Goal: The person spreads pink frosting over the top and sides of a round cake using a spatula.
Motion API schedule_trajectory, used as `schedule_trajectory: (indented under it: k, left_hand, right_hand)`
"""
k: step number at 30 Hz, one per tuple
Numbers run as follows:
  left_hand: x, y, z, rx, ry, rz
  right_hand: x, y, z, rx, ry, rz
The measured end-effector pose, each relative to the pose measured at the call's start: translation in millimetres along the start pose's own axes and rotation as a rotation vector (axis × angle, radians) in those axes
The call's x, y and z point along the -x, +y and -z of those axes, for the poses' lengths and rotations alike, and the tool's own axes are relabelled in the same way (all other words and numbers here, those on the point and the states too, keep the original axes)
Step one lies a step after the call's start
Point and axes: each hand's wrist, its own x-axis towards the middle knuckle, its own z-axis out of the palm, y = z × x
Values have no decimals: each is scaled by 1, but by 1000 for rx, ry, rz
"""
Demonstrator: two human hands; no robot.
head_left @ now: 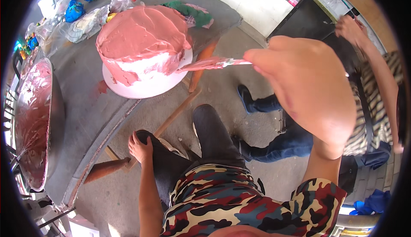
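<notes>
A round cake covered in pink frosting [141, 34] stands on a white round board [128, 90] near the table's edge; paler patches show on its near side. My right hand [273, 57] grips a frosting-smeared spatula [215, 64], whose tip meets the lower right side of the cake, by the board's rim. My left hand [141, 148] rests on my knee, away from the table, and seems to hold nothing. At the left a large metal bowl [57, 108] holds pink frosting [35, 118] with a wire whisk [27, 143] in it.
The dark table [86, 118] has a curved edge and a pink smear. Behind the cake lie plastic bags [86, 23], blue-wrapped piping bags [74, 10] and a green-stained cloth [192, 13]. At the right a person in a striped top [369, 108] stands close to my right arm.
</notes>
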Motion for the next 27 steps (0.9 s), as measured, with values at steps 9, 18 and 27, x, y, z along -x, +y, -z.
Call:
schedule_trajectory:
  k: [9,18,27]
  left_hand:
    - [-2,-2,-5,-9,0,16]
    - [-2,-1,-4,-6,20,4]
    - [-4,-2,-4,-14,8,9]
  right_hand:
    - [-22,4,-24,101,-124,62]
    - [-16,11,-5,54,95,78]
    - [5,25,3,59,122,37]
